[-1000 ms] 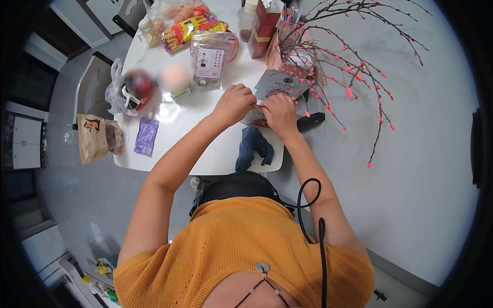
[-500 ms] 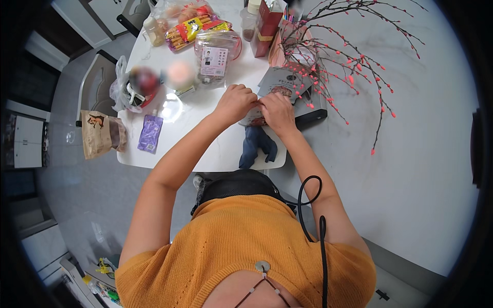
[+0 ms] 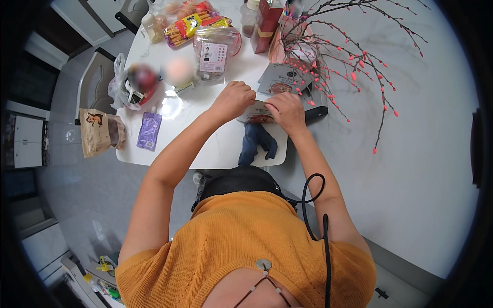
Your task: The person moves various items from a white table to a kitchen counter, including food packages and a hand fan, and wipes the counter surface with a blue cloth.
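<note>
Over the right part of the white table, my left hand [image 3: 235,101] and my right hand [image 3: 288,112] pinch the top edge of a grey pouch [image 3: 257,114] with a food picture on it. My fingers are closed at its two upper corners, partly hidden by the hands. Behind it another grey pouch [image 3: 281,81] with a similar picture leans near the flower holder. Just below the held pouch lies a crumpled dark blue cloth [image 3: 256,142] by the table's front edge.
Pink-budded branches [image 3: 354,64] spread over the right side. A clear zip bag [image 3: 211,54], a snack pack [image 3: 192,26] and a tall red box [image 3: 267,25] stand at the back. A purple pouch [image 3: 149,131] and brown paper bag [image 3: 96,132] are at left.
My hands have drawn apart along the pouch's top edge, the right one moving rightward. More of the pouch's front now shows between them.
</note>
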Demonstrator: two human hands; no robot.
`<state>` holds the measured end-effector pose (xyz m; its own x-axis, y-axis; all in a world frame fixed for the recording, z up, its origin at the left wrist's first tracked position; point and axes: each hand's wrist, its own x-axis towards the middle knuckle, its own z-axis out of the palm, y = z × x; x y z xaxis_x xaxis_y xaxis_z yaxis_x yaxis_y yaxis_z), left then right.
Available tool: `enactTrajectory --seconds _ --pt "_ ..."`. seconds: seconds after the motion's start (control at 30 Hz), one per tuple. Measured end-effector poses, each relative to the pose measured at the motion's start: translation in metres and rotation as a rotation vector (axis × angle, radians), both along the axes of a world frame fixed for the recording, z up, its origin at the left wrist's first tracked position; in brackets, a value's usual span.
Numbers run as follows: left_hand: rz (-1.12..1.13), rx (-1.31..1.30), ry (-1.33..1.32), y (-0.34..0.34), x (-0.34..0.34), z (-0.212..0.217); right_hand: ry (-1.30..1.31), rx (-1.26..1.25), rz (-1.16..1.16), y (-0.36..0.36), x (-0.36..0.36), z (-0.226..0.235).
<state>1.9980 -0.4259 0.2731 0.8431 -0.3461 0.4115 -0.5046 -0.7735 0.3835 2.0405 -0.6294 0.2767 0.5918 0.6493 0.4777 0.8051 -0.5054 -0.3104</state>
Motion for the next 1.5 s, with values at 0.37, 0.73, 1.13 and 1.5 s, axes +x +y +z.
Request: enactTrajectory --seconds 0.37,0.73,1.13,1.5 --pt "0.044 -0.024 0.056 0.03 -0.008 -0.001 0.085 0.032 -0.035 -0.021 0.008 -0.007" --pt "0.067 0.03 0.077 0.03 -0.005 0.002 0.143 0.112 -0.085 -0.03 0.01 -0.018" --pt "0.08 0.241 0.02 -0.007 0.01 0.011 0.131 0.129 -0.21 -0.035 0.004 -0.016" --pt "0.113 0.224 -0.054 0.01 0.012 -0.002 0.101 0.1 -0.292 -0.059 0.01 -0.02"
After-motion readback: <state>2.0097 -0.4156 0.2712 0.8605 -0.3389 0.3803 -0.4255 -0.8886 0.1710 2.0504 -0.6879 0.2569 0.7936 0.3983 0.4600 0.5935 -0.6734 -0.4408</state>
